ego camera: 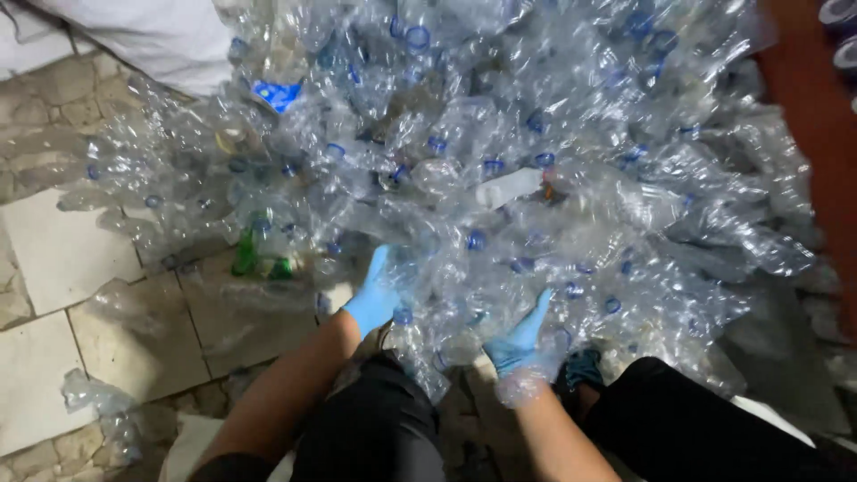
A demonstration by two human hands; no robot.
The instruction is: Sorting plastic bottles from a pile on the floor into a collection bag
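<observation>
A big heap of crushed clear plastic bottles (500, 161) fills the far and right of the scene; they look empty, many with blue caps or neck rings. A green bottle (246, 250) lies at the heap's left edge and a blue scrap (277, 94) farther back. The left hand (375, 299), in a blue glove, reaches into the near edge of the heap; its fingers are buried among bottles, so I cannot tell their grip. The right hand (522, 344), gloved too, presses into the bottles, fingers partly hidden. Pale tiled floor (62, 259) spreads left, a white sack (152, 36) far left
</observation>
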